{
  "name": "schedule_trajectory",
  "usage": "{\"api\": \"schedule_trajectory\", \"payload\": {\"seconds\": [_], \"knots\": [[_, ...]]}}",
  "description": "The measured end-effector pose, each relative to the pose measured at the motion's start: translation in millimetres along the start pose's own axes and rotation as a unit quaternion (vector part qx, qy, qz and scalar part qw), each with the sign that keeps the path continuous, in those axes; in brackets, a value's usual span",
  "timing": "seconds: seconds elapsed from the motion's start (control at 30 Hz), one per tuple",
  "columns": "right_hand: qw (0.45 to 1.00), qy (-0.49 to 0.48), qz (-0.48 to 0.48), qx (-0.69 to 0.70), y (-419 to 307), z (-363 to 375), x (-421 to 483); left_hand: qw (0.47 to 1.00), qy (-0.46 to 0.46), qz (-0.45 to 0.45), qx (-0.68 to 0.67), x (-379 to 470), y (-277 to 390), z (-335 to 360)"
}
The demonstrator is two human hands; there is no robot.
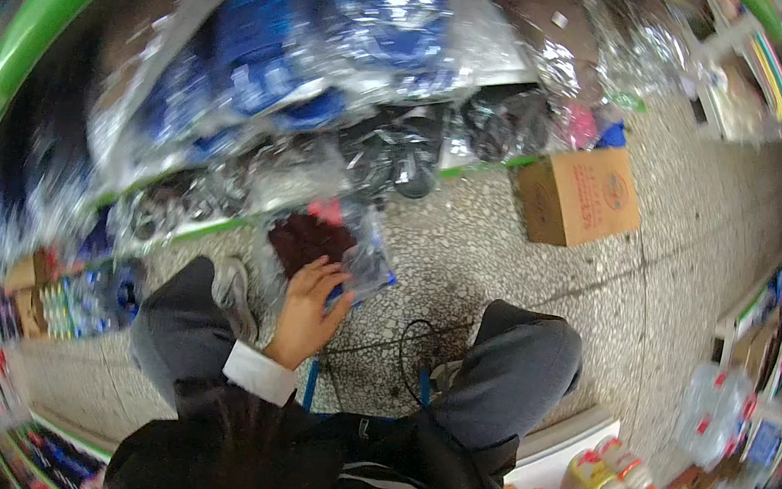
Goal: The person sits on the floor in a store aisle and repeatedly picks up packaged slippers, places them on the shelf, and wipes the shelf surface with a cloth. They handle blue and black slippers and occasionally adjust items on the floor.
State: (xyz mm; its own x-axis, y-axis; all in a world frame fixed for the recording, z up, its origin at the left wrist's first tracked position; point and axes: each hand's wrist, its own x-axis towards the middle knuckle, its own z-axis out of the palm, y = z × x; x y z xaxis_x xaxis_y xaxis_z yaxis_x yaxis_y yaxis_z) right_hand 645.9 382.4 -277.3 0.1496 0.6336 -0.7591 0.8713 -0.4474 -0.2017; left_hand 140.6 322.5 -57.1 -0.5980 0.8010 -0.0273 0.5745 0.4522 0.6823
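Observation:
My left hand (311, 308) reaches forward over a clear plastic bag of dark red goods (312, 240), its fingertips on or just above the bag's near side. A pink patch and a blue corner also show in that bag, which lies beside the green-edged shelf. Whether the fingers press on the plastic cannot be told. My right hand is out of view. Behind the bag, dark shoes in clear wrap (415, 161) line the shelf's edge, and above them lie blue packages in clear plastic (270, 37), blurred.
A cardboard box (599, 196) stands on the speckled floor (690, 274) beyond my right knee. Wrapped water bottles (714, 414) are at the right, by shelving. Yellow-labelled bottles (595, 476) sit at the lower right. A thin black cord loop (402, 349) hangs between my knees.

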Motion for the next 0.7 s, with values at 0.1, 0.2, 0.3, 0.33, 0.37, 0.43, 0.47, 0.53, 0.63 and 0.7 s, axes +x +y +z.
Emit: {"api": "schedule_trajectory", "payload": {"seconds": [0.1, 0.2, 0.3, 0.33, 0.37, 0.43, 0.47, 0.53, 0.63, 0.7], "knots": [[0.999, 0.014, 0.020, -0.033, 58, -59, 10, 0.999, 0.028, 0.002, 0.017, -45, -12, 20], [0.989, 0.137, -0.054, -0.023, 76, -130, 47, 0.997, 0.054, 0.028, 0.050, -71, -20, 29], [0.918, 0.257, -0.302, 0.014, -53, -202, 32, 0.991, 0.117, -0.017, 0.055, -94, -27, 33], [0.869, 0.265, -0.412, 0.068, -127, -205, 5, 0.988, 0.134, -0.042, 0.062, -100, -35, 34], [0.841, 0.223, -0.465, 0.165, -177, -214, -23, 0.985, 0.156, -0.054, 0.041, -99, -35, 36], [0.780, 0.184, -0.571, 0.175, -277, -204, -92, 0.974, 0.206, -0.090, 0.013, -100, -42, 33], [0.755, 0.135, -0.612, 0.195, -312, -199, -112, 0.966, 0.242, -0.087, -0.007, -91, -50, 38], [0.708, 0.063, -0.694, 0.115, -387, -167, -165, 0.939, 0.297, -0.164, -0.049, -91, -64, 34], [0.688, 0.015, -0.723, -0.048, -464, -110, -196, 0.892, 0.355, -0.258, -0.111, -88, -91, 36], [0.724, -0.109, -0.675, -0.096, -496, -68, -170, 0.863, 0.357, -0.324, -0.149, -84, -97, 37]]}}
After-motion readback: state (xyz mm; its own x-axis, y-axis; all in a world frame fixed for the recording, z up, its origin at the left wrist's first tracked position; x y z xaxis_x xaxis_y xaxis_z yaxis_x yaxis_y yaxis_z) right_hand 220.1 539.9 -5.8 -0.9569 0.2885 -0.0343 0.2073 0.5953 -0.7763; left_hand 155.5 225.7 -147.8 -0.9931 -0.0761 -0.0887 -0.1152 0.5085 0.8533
